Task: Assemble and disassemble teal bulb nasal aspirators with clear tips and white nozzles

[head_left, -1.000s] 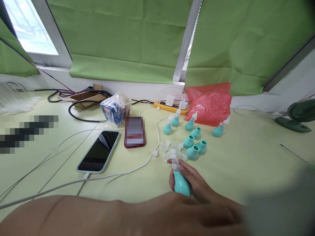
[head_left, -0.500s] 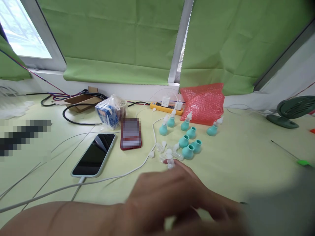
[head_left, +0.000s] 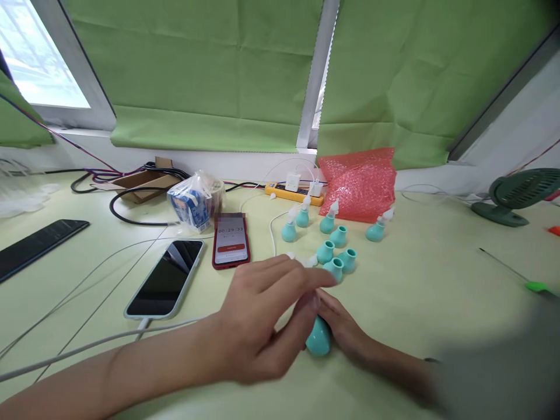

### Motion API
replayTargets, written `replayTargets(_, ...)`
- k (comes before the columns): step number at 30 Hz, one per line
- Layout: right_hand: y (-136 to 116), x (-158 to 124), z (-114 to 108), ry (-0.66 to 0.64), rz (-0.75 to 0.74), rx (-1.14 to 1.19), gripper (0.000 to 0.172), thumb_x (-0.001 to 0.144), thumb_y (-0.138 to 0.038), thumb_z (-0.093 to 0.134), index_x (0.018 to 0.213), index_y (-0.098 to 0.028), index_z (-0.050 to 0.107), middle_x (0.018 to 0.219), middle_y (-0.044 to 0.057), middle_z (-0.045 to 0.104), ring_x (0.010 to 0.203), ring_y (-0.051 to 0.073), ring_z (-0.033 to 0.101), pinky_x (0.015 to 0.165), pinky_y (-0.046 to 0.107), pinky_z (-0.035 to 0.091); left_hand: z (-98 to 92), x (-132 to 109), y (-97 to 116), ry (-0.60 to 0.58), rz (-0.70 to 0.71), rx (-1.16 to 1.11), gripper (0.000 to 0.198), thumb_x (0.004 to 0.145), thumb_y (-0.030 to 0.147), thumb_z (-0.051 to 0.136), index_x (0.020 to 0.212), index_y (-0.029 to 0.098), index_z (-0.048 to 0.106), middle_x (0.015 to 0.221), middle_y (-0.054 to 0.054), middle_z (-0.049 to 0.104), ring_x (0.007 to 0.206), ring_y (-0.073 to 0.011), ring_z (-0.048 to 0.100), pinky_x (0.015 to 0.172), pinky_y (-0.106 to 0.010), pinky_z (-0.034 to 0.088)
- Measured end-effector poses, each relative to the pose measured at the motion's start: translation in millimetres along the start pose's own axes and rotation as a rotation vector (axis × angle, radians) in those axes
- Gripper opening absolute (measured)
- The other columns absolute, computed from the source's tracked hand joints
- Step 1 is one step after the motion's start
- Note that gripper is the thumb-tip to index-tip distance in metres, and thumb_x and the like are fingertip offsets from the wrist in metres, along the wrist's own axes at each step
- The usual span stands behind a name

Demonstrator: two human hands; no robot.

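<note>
A teal squeeze bulb [head_left: 318, 338] hangs tilted between my two hands, its round end pointing down toward me. My right hand [head_left: 345, 324] is closed around the bulb from the right side. My left hand [head_left: 266, 321] covers the bulb's upper end, index finger stretched across it and thumb pressed in; what these fingers pinch is hidden. Just beyond, several open teal bulbs [head_left: 325, 252] stand on the table. Farther back are teal bulbs with clear nozzles fitted [head_left: 328, 220]. Small clear plastic parts [head_left: 310, 260] lie partly hidden behind my left hand.
A red-cased phone [head_left: 231, 240] showing a timer, a white-edged phone [head_left: 166, 279] on a cable and a dark phone [head_left: 41, 245] lie left. A wrapped blue pack [head_left: 192, 204], yellow power strip [head_left: 280, 192] and red bubble bag [head_left: 361, 186] stand behind. A green fan [head_left: 516, 198] is right.
My left hand has risen and moved away from the lower edge, bringing the teal bulb into view. My right hand has drawn back from the clear parts to the bulb.
</note>
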State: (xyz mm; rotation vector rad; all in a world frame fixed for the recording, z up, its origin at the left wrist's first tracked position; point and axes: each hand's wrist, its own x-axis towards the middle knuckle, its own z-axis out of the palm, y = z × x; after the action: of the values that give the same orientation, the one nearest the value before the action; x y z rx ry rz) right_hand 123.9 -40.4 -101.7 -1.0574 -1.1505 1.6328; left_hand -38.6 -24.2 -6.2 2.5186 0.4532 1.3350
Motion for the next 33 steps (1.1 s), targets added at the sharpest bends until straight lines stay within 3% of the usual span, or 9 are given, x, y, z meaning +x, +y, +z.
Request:
replayTargets(3,9,5,-2,0.035,0.028,0.123,0.038,0.074,-0.046,0.047,0.102,-0.021,0.039,0.059,-0.001,0.056,0.046,0.015,0.055,0.046,0.028,0.044,26.7,-25,-38,-0.096,-0.066,0.161,0.018,0.074,0.021,0.049,0.090,0.013,0.055,0.072,-0.006,0.059,0.064,-0.0149,0.054,0.055,-0.027,0.047)
replayTargets(7,13,9,-3,-0.030,0.034,0.211,0.036,0.076,-0.045,0.046,0.101,-0.020,0.036,0.061,0.000,0.057,0.051,0.016,0.057,0.049,0.030,0.045,50.8,-50,-64,-0.073,-0.015,0.258,0.019,0.075,0.021,0.053,0.093,0.015,0.057,0.071,-0.006,0.057,0.062,-0.0137,0.050,0.050,-0.025,0.044)
replayTargets(12,10,9,-2,-0.125,0.020,0.212,0.026,0.080,-0.042,0.041,0.091,-0.019,0.038,0.066,0.002,0.058,0.054,0.014,0.057,0.052,0.030,0.046,52.0,-54,-67,-0.009,0.103,0.386,0.010,0.073,0.013,0.055,0.082,0.014,0.058,0.071,-0.004,0.058,0.063,-0.0129,0.046,0.048,-0.022,0.042)
replayTargets(16,9,9,-1,-0.118,0.029,0.203,0.027,0.079,-0.043,0.042,0.090,-0.019,0.038,0.066,0.001,0.057,0.055,0.014,0.057,0.053,0.031,0.047,51.1,-56,-69,-0.015,0.249,0.463,0.010,0.070,0.010,0.057,0.080,0.010,0.056,0.069,-0.005,0.057,0.064,-0.0148,0.046,0.050,-0.025,0.042)
replayTargets(19,9,9,-1,-0.113,0.031,0.192,0.027,0.079,-0.044,0.042,0.089,-0.019,0.037,0.065,0.000,0.057,0.053,0.014,0.057,0.052,0.029,0.046,51.8,-61,-71,-0.023,0.284,0.475,0.009,0.071,0.010,0.055,0.080,0.010,0.055,0.067,-0.005,0.055,0.065,-0.0155,0.047,0.050,-0.026,0.042)
replayTargets(22,11,9,-2,-0.119,0.037,0.177,0.026,0.079,-0.043,0.042,0.090,-0.020,0.037,0.064,0.000,0.057,0.052,0.014,0.058,0.052,0.029,0.046,52.2,-62,-72,-0.028,0.260,0.429,0.010,0.072,0.010,0.054,0.082,0.011,0.054,0.068,-0.005,0.056,0.067,-0.0159,0.048,0.051,-0.026,0.043)
replayTargets(29,11,7,-2,-0.122,0.017,0.165,0.026,0.080,-0.041,0.042,0.094,-0.019,0.036,0.068,0.001,0.057,0.055,0.014,0.058,0.052,0.029,0.045,47.8,-48,-66,0.027,0.052,0.049,0.009,0.073,0.007,0.051,0.078,0.014,0.055,0.068,-0.004,0.059,0.063,-0.0120,0.047,0.058,-0.028,0.045)
replayTargets(33,7,5,-2,-0.123,0.006,0.125,0.026,0.080,-0.041,0.041,0.093,-0.020,0.035,0.069,0.001,0.057,0.056,0.014,0.058,0.052,0.028,0.045,45.3,-45,-63,-0.010,0.027,0.117,0.009,0.073,0.007,0.050,0.074,0.013,0.057,0.065,-0.005,0.058,0.062,-0.0129,0.045,0.055,-0.028,0.044)
